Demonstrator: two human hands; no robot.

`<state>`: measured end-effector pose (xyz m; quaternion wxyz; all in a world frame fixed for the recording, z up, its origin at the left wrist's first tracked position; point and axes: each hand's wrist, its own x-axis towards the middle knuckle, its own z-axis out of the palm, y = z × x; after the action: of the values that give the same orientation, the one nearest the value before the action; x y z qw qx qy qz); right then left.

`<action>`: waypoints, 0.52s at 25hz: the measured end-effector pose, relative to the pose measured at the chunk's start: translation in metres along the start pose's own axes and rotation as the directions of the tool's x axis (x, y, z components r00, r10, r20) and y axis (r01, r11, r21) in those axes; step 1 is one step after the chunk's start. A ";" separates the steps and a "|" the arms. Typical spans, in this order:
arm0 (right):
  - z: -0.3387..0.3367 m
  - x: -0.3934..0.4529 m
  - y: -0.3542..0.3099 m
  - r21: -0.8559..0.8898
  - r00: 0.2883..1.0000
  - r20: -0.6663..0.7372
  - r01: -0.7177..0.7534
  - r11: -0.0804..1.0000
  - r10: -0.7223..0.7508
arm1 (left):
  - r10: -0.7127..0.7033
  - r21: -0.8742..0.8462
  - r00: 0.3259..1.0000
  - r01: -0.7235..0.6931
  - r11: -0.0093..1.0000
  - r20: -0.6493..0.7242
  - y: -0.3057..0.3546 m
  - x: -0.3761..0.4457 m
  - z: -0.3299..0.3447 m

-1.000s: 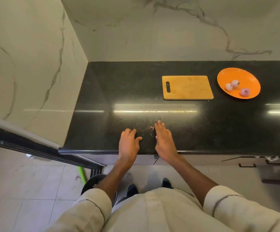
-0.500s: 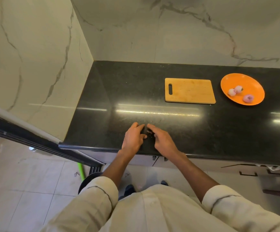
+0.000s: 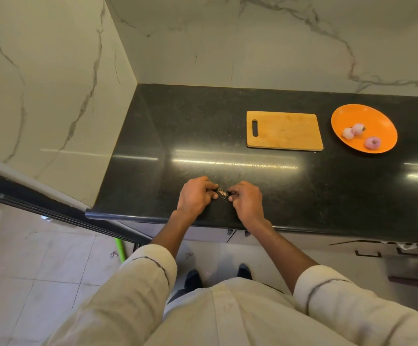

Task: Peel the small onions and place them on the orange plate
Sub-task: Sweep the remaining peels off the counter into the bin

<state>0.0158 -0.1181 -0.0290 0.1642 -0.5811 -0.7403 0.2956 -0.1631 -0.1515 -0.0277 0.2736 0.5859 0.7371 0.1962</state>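
Near the front edge of the black counter (image 3: 153, 146), at about six o'clock on its surface, we see both hands resting with fingers curled inward; the left hand (image 3: 195, 196) and the right hand (image 3: 246, 200) face each other across a small heap of peel scraps (image 3: 222, 193); their fingertips are at or just beside the scraps, yet we cannot tell whether either hand actually pinches any, so their grip stays uncertain; at two o'clock from the hands lies the wooden cutting board (image 3: 284, 130), flat, its handle slot toward the left; at three o'clock from the board, close beside it but apart, sits the orange plate (image 3: 377, 116) with three peeled small onions (image 3: 357, 128) on it, two touching each other and one apart nearer the plate's front rim; we read no brand, label or writing on anything; the counter's left end meets the marble wall (image 3: 53, 83), its back edge meets the marble backsplash, and its rounded front edge runs just behind the wrists; broad bare counter lies at ten to twelve o'clock from the hands and between them and the board.
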 end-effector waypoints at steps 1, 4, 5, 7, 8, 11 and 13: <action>0.004 0.001 -0.005 0.002 1.000 -0.020 0.015 1.000 -0.015 | -0.008 -0.012 1.000 0.007 1.000 -0.019 0.001 -0.001 0.002; 0.009 0.006 -0.013 -0.015 0.997 0.001 0.077 0.997 -0.077 | -0.024 -0.082 0.999 0.020 0.996 -0.044 0.002 -0.004 0.002; 0.007 0.008 -0.013 -0.003 0.993 0.054 0.103 0.995 -0.102 | -0.016 -0.117 0.999 0.011 0.993 -0.039 -0.001 -0.004 0.000; 0.001 0.014 -0.010 0.032 0.965 0.208 0.157 0.987 -0.160 | -0.026 -0.223 0.999 0.017 0.975 -0.035 -0.008 -0.007 -0.004; -0.001 0.018 -0.008 0.013 0.942 0.275 0.196 0.981 -0.192 | -0.041 -0.281 0.998 0.028 0.959 -0.041 -0.012 -0.011 -0.007; -0.001 0.022 -0.011 -0.108 0.894 0.359 0.324 0.940 -0.267 | -0.069 -0.427 0.996 0.037 0.904 -0.060 -0.022 -0.023 -0.002; 0.000 0.021 -0.009 -0.169 0.886 0.328 0.395 0.903 -0.327 | -0.073 -0.474 0.996 0.039 0.880 -0.053 -0.023 -0.028 0.004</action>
<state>0.0034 -0.0995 -0.0249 0.0368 -0.3973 -0.8811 0.2537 -0.1728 -0.1844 -0.0398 0.3880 0.4731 0.6927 0.3819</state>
